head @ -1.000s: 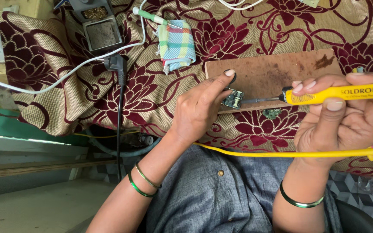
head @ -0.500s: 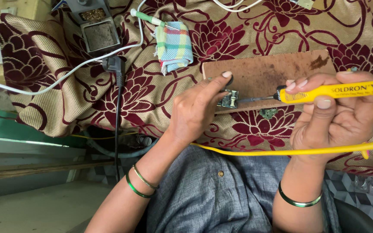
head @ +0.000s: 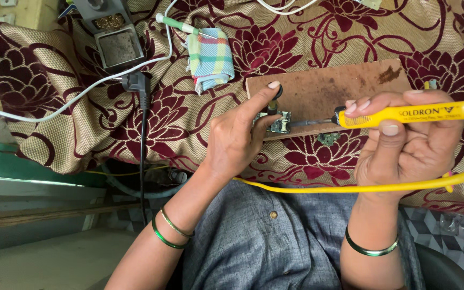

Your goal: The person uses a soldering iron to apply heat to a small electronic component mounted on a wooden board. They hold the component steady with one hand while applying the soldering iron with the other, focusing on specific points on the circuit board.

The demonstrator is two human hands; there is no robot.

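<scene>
Floral cloth (head: 108, 129) beneath hands: left (head: 237, 137) pinching circuit board (head: 280, 122), right (head: 409, 145) gripping soldering iron (head: 414, 113).

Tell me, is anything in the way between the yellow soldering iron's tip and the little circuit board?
Nothing visible. The right hand points the soldering iron straight at the circuit board, which the left hand steadies on the brown board.

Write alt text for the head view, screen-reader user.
A person's right hand holds a yellow soldering iron, its tip at a small circuit board that the left hand steadies on a brown wooden board. A folded checked cloth lies on the floral fabric behind.
</scene>
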